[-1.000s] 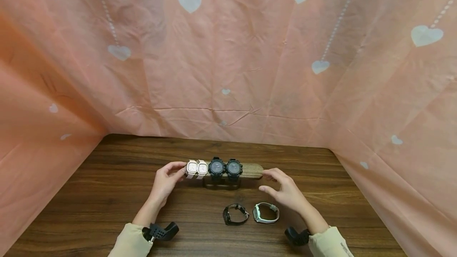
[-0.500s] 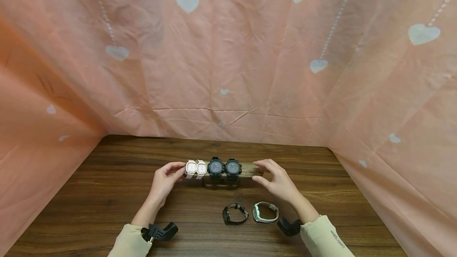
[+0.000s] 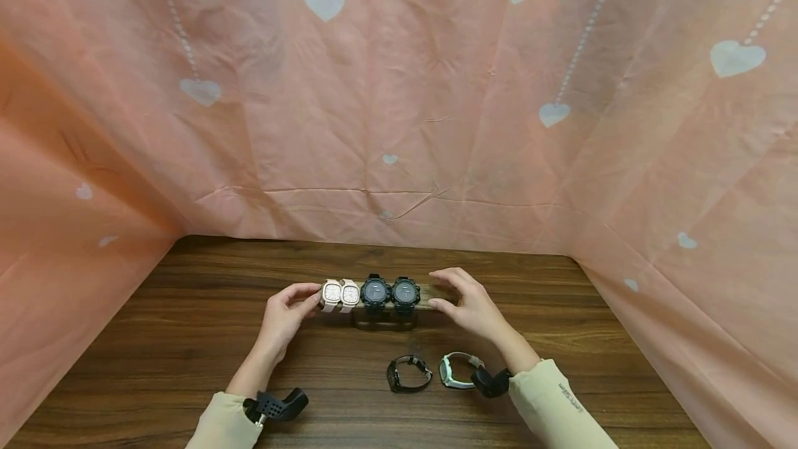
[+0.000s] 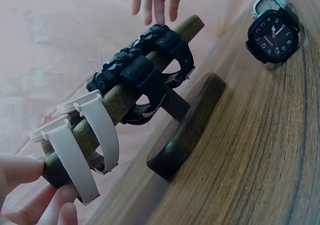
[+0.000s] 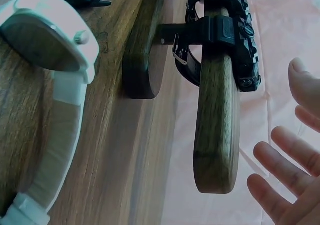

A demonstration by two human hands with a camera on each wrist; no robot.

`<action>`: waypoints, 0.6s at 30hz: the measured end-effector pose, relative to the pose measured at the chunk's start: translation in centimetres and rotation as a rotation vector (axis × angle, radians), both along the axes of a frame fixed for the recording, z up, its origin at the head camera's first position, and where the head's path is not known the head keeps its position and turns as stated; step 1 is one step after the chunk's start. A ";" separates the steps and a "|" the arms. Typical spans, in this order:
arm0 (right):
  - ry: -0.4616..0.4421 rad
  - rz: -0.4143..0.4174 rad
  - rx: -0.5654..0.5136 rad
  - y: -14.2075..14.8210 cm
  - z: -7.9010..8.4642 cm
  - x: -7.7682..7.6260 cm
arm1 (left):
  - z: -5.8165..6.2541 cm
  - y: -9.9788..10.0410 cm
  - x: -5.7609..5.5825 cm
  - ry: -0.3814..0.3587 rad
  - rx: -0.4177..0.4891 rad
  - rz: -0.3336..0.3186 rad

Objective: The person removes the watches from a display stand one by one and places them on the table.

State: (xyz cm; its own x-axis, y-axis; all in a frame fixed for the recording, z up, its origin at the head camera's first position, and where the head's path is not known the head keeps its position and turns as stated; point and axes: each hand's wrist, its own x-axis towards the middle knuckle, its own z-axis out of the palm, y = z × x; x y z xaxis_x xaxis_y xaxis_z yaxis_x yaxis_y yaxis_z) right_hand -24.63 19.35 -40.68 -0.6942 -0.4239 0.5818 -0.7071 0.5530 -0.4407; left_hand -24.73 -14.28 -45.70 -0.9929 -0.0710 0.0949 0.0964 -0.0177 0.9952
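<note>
My left hand (image 3: 282, 317) pinches the left end of a wooden watch stand (image 4: 200, 120), thumb and fingers on the bar. Two pale pink watches (image 3: 341, 294) with squarish faces hang next to that hand. Two bulky black watches (image 3: 390, 292) sit strapped around the bar at its middle and right. By the bar's bare right end (image 5: 217, 125) hovers my right hand (image 3: 470, 303), fingers spread and holding nothing. In the right wrist view those fingers stand apart from the wood.
On the brown wooden table (image 3: 187, 338), in front of the stand, lie a loose black watch (image 3: 394, 375) and a loose white watch (image 3: 446, 371). The right wrist's camera mount (image 3: 491, 382) overlaps the white one in the head view. A pink heart-print curtain (image 3: 399, 227) encloses the table.
My right hand has moved left along the stand, from beyond its right end to close to the right black watch. The left hand keeps its grip on the left end.
</note>
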 end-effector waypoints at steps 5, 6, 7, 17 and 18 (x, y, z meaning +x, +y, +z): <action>-0.020 -0.013 0.028 -0.3 0.0 -0.4 | -0.1 0.1 -0.1 -0.002 0.002 -0.005; -0.029 -0.017 0.034 -0.4 0.0 -0.4 | -0.1 0.1 -0.1 0.000 0.001 -0.003; -0.035 -0.016 0.039 -0.5 0.1 -0.4 | 0.0 0.1 -0.1 0.002 -0.001 0.001; -0.177 -0.021 0.130 -1.6 0.5 -1.0 | -0.2 0.2 -0.1 0.005 -0.001 0.020; -0.185 -0.020 0.138 -1.7 0.5 -1.1 | -0.2 0.2 -0.1 0.006 0.000 0.019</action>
